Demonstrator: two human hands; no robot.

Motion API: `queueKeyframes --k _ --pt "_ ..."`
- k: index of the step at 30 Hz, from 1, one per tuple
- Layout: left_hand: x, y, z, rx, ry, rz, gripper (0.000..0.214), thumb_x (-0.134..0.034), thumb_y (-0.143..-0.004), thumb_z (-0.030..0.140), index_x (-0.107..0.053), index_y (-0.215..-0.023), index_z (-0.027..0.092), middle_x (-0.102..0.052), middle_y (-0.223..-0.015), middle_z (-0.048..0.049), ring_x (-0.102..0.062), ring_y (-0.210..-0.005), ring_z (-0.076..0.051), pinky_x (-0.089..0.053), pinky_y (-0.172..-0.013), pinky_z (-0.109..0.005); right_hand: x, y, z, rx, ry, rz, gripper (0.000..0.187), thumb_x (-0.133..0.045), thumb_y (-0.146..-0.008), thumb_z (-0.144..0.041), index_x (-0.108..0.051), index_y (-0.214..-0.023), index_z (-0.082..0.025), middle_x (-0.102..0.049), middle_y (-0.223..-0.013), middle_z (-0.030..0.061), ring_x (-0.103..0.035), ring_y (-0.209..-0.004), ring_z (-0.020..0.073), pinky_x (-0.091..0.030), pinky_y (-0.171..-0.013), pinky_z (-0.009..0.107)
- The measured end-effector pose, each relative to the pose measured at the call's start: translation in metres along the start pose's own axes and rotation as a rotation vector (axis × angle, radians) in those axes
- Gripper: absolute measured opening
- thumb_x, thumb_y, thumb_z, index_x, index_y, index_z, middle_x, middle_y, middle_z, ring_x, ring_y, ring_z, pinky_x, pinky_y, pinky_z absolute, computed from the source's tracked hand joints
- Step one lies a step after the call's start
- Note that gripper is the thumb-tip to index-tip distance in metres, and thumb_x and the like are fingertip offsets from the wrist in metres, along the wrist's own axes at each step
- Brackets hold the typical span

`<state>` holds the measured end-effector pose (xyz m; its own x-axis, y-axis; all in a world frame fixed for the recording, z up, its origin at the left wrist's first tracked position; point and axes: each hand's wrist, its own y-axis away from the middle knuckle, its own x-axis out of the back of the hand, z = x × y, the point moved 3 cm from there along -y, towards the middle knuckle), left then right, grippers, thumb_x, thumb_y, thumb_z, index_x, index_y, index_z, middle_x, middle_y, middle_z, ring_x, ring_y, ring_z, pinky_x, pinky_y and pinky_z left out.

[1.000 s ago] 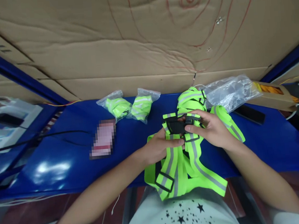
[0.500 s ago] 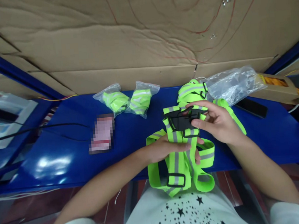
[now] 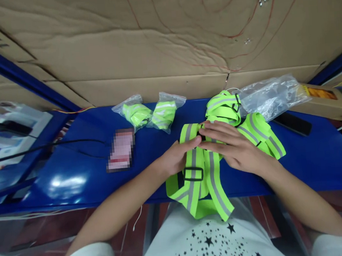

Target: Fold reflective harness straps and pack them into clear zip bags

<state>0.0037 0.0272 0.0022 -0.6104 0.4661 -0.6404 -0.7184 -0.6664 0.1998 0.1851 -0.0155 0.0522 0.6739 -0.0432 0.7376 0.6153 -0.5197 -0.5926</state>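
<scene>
Between my hands is a bundle of neon-green reflective straps with a grey stripe and a black slider. Its lower loops hang past the table's front edge. My left hand grips the bundle from the left, thumb on top and the other fingers hidden. Across its upper end lie the long fingers of my right hand, pressed over the folded part and covering most of the black buckle. Beyond my right hand are two more green strap bundles, a rolled one and a looser one.
Two clear bags of green straps lie at the back of the blue table. A pixelated phone-like item is at left. On the right are a clear plastic bag, black phone and cardboard box.
My right hand has moved from the black buckle to lie over the folded top of the straps. My left hand has shifted up, and the hanging loops are gathered closer together.
</scene>
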Motion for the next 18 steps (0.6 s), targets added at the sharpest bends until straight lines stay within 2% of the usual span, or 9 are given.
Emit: queueKeyframes --k 2,4,6,8,10,12,15,18 --pt "-0.002 0.000 0.004 -0.020 -0.050 0.106 0.054 -0.088 -0.077 0.039 -0.072 -0.123 0.015 -0.079 -0.115 -0.0116 -0.071 -0.116 -0.033 -0.052 -0.105 -0.045 -0.001 -0.003 -0.002 -0.085 -0.128 -0.065 0.053 -0.060 -0.097 -0.015 -0.055 -0.149 -0.026 -0.033 -0.169 0.0108 -0.031 -0.158 0.0320 -0.031 -0.128 0.058" --pt "-0.007 0.002 0.004 -0.003 -0.078 0.201 0.053 -0.092 -0.070 0.036 -0.074 -0.116 0.016 -0.080 -0.109 -0.0099 -0.075 -0.104 -0.031 -0.057 -0.095 -0.044 0.000 -0.004 -0.002 -0.191 -0.222 -0.021 0.061 -0.068 -0.095 -0.024 -0.049 -0.153 -0.026 -0.024 -0.173 0.0108 -0.025 -0.160 0.0326 -0.030 -0.129 0.056" --pt "-0.012 0.004 0.002 0.009 -0.089 0.252 0.053 -0.096 -0.064 0.032 -0.075 -0.111 0.018 -0.080 -0.107 -0.0075 -0.075 -0.100 -0.028 -0.059 -0.093 -0.042 0.003 -0.003 0.002 -0.310 -0.235 0.100 0.071 -0.072 -0.093 -0.030 -0.040 -0.157 -0.029 -0.025 -0.172 0.0096 -0.024 -0.160 0.0312 -0.030 -0.129 0.054" --pt "-0.016 0.006 0.000 -0.003 -0.139 0.259 0.052 -0.098 -0.060 0.030 -0.076 -0.106 0.018 -0.080 -0.103 -0.0054 -0.075 -0.100 -0.026 -0.058 -0.094 -0.040 0.004 0.000 0.008 -0.447 -0.232 0.164 0.072 -0.075 -0.092 -0.034 -0.042 -0.156 -0.029 -0.036 -0.167 0.0094 -0.035 -0.156 0.0316 -0.035 -0.126 0.052" --pt "-0.016 0.006 -0.001 -0.018 -0.242 0.230 0.049 -0.098 -0.059 0.034 -0.078 -0.101 0.018 -0.080 -0.099 -0.0049 -0.075 -0.099 -0.026 -0.058 -0.095 -0.039 0.003 0.003 0.014 -0.579 -0.295 0.100 0.059 -0.077 -0.090 -0.039 -0.055 -0.144 -0.028 -0.059 -0.149 0.0085 -0.058 -0.137 0.0318 -0.050 -0.115 0.049" --pt "-0.014 0.004 -0.003 -0.005 -0.356 0.193 0.047 -0.097 -0.062 0.040 -0.080 -0.101 0.019 -0.081 -0.099 -0.0053 -0.075 -0.100 -0.027 -0.058 -0.094 -0.039 0.002 0.005 0.016 -0.656 -0.364 0.038 0.046 -0.079 -0.088 -0.041 -0.064 -0.130 -0.026 -0.073 -0.125 0.0057 -0.072 -0.112 0.0294 -0.060 -0.098 0.043" --pt "-0.010 0.003 -0.004 0.059 -0.393 0.076 0.051 -0.093 -0.068 0.043 -0.078 -0.112 0.021 -0.080 -0.111 -0.0070 -0.074 -0.111 -0.029 -0.056 -0.101 -0.040 0.002 0.006 0.011 -0.718 -0.418 0.099 0.043 -0.084 -0.083 -0.039 -0.068 -0.120 -0.026 -0.076 -0.110 0.0034 -0.075 -0.087 0.0245 -0.064 -0.076 0.036" --pt "-0.014 0.006 -0.004 0.138 -0.230 -0.144 0.059 -0.090 -0.074 0.041 -0.072 -0.127 0.022 -0.078 -0.120 -0.0107 -0.072 -0.119 -0.031 -0.054 -0.105 -0.044 -0.003 0.006 0.004 -0.780 -0.586 0.184 0.041 -0.086 -0.081 -0.038 -0.066 -0.116 -0.027 -0.074 -0.092 -0.0010 -0.067 -0.056 0.0160 -0.060 -0.052 0.030"
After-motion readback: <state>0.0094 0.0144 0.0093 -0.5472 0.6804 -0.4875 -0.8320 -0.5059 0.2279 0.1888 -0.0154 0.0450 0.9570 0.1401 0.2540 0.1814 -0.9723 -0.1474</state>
